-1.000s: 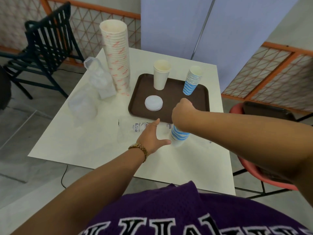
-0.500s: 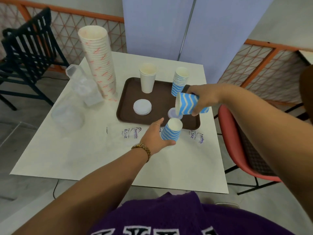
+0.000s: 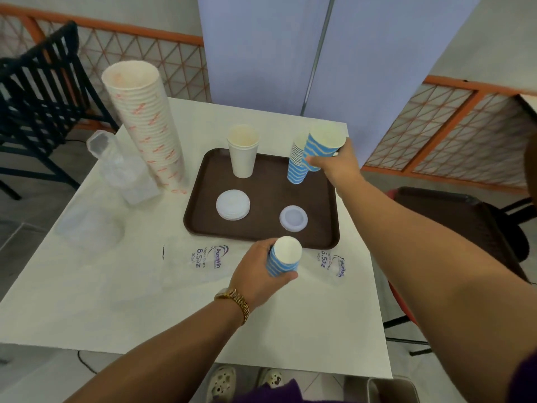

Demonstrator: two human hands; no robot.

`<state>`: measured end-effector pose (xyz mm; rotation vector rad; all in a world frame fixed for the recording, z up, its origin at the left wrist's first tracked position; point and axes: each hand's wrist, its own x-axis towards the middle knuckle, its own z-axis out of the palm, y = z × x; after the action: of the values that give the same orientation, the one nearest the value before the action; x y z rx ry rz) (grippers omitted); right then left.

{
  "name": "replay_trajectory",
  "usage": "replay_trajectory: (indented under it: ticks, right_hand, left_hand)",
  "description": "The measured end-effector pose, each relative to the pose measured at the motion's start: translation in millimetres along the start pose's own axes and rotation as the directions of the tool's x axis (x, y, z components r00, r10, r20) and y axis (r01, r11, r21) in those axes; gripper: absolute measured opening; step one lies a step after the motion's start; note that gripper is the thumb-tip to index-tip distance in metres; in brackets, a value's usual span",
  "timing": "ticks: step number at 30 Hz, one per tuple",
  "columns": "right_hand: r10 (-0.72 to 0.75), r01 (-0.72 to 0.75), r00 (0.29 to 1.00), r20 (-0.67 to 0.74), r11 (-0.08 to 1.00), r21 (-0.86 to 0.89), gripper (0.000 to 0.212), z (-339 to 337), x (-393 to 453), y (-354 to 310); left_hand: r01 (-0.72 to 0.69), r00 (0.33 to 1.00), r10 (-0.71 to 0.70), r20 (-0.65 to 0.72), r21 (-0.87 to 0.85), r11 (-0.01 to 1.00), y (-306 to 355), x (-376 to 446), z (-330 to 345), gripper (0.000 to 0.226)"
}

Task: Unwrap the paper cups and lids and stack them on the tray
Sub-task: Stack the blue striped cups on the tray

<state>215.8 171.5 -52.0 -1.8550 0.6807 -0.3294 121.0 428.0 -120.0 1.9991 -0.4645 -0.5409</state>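
A brown tray [image 3: 261, 228] lies on the white table. On it stand a few nested white cups [image 3: 243, 152] and a stack of blue striped cups [image 3: 296, 167], with a pile of white lids [image 3: 232, 205] and a single lid [image 3: 293, 218] in front. My right hand [image 3: 337, 167] grips a blue striped cup [image 3: 322, 148] tilted, just above and right of the blue stack. My left hand [image 3: 258, 274] holds a short stack of blue striped cups [image 3: 283, 260] upright on the table, just in front of the tray.
A tall stack of white cups with red marks [image 3: 145, 123] stands left of the tray, beside clear plastic wrappers [image 3: 122, 175]. A printed clear wrapper [image 3: 209, 257] lies under my left hand. A dark chair [image 3: 35, 106] is at the left, a red chair [image 3: 465, 225] at the right.
My right hand has carried the blue cup from above the tray's front up and back to the blue stack. My left hand has closed round the short stack.
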Motion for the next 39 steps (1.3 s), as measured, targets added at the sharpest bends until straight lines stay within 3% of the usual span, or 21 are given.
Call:
replay_trajectory:
  ticks: [4,13,17,22,24,27,29,32,36,39]
  right_hand:
    - [-0.028,0.024,0.993,-0.117,0.999,-0.039,0.094,10,70,18]
    - [0.049,-0.078,0.988,-0.145,0.975,-0.207,0.090,33,64,-3]
    - [0.131,-0.160,0.980,-0.151,0.968,-0.195,0.103,32,50,21]
    - [0.161,-0.216,0.965,-0.208,0.936,-0.278,0.077,24,12,39]
    - [0.082,-0.110,0.993,-0.085,0.908,-0.404,0.059,22,-9,34]
    - [0.019,0.152,0.953,0.302,0.833,-0.532,0.047,16,-47,5]
    - [0.031,0.367,0.846,0.532,0.691,-0.623,0.049,16,-77,-24]
    - [0.077,0.639,0.718,0.691,0.319,-0.700,0.056,24,-118,-59]
    - [0.195,0.790,0.612,0.766,-0.107,-0.604,0.068,43,-167,-80]
    - [0.295,0.780,0.604,0.740,-0.409,-0.474,0.075,66,-186,-70]
  left_hand:
    - [-0.016,1.000,0.016,-0.013,0.049,0.999,-4,3,2,0.062]
    - [-0.023,1.000,0.023,-0.003,0.069,0.997,-5,5,4,0.061]
    - [-0.029,1.000,0.029,-0.001,0.070,0.997,-6,6,4,0.062]
    - [-0.008,1.000,0.007,0.021,0.039,0.999,-6,7,6,0.066]
    - [0.009,0.999,-0.011,0.043,0.041,0.999,-6,5,5,0.069]
    - [0.016,0.998,-0.021,0.062,0.081,0.997,-10,-1,0,0.082]
    - [0.043,0.997,-0.051,0.064,0.130,0.991,-14,-5,-5,0.093]
    - [0.079,0.994,-0.092,0.060,0.191,0.978,-21,-10,-13,0.099]
    - [0.098,0.993,-0.107,0.042,0.178,0.979,-25,-16,-26,0.100]
    - [0.099,0.994,-0.106,0.023,0.199,0.975,-28,-20,-34,0.097]
